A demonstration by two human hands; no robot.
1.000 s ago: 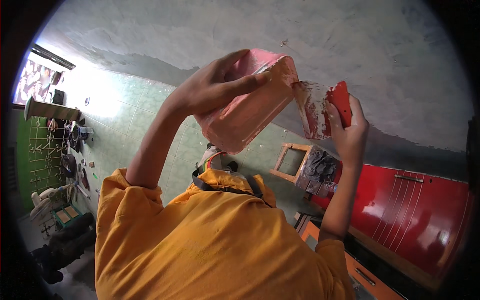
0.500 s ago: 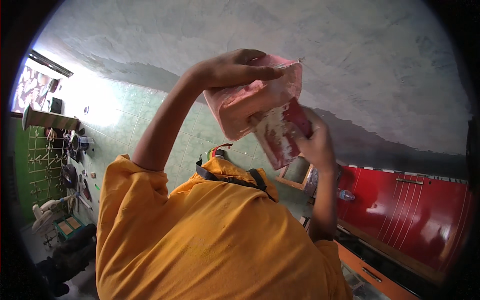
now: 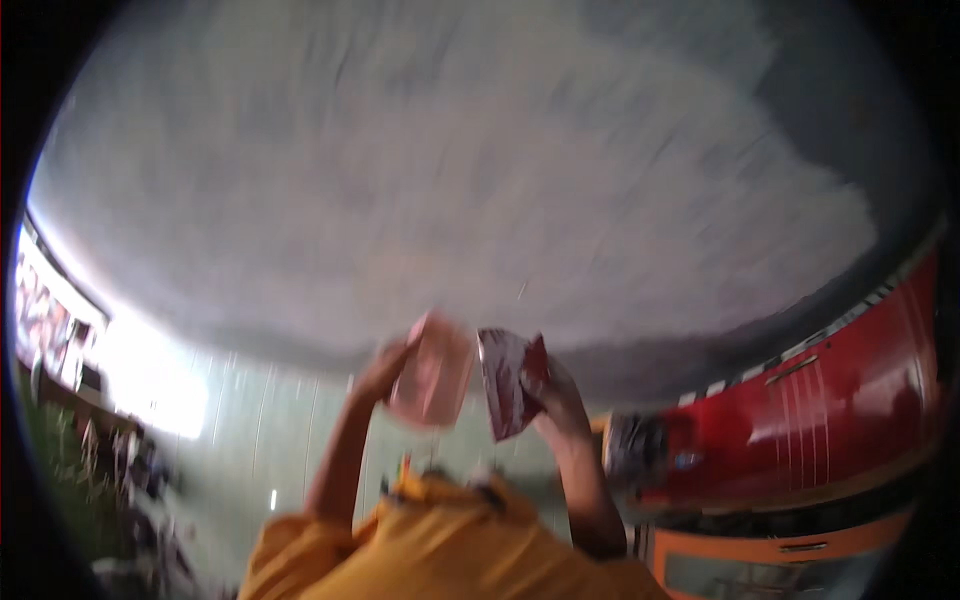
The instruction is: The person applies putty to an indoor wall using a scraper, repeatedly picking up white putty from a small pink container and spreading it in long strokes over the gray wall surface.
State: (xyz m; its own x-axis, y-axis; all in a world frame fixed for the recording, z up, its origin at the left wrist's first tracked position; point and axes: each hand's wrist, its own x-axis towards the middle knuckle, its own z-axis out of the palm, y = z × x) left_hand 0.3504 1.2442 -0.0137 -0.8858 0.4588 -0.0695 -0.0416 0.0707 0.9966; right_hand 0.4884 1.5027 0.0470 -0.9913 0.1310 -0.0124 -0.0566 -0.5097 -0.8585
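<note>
Motion blur softens the whole view. My left hand [image 3: 384, 374] is closed on the side of a pink plastic tub [image 3: 437, 378], raised in front of me with its inside hard to make out. To its right, a dark red putty scraper [image 3: 506, 392] smeared with white paste is gripped in my right hand [image 3: 556, 398]. A small gap separates the blade from the tub. Over both hands spreads a ceiling [image 3: 480, 180] covered with pale, streaky filler, with darker grey patches at its edges.
Light green tiled wall [image 3: 270, 420] stands behind my arms. Glossy red cabinets [image 3: 800, 420] hang at the right, above an orange-framed cabinet [image 3: 790, 560]. Bright light glares near the window [image 3: 55, 320] at the left. Blurred clutter [image 3: 135, 460] lines the lower left.
The view has tilted up, showing more of the ceiling, and my hands appear lower. The scraper has come away from the tub, against which it was held before.
</note>
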